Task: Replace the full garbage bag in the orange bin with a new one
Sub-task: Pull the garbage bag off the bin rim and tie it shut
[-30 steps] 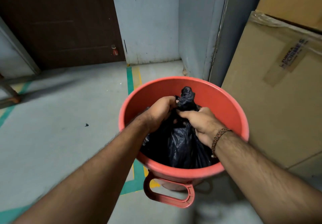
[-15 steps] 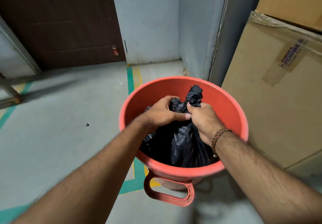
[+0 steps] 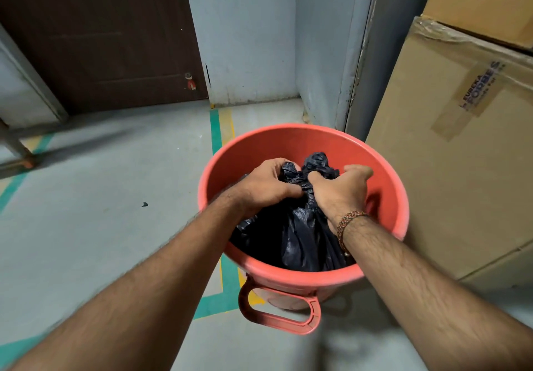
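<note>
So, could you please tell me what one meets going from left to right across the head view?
Brown door → left hand → black garbage bag → right hand → cardboard box; all but the door and box lie within the orange bin.

Bag contents unseen inside the black garbage bag (image 3: pixel 300 235); bag's neck covered by both hands (image 3: pixel 305 189), fingertips buried in the plastic. Bottom of the orange bin (image 3: pixel 383 186) hidden by the bag. Cardboard boxes (image 3: pixel 461 151) cut off at right edge, smaller label print unreadable. Both arms cropped at lower edge.
</note>
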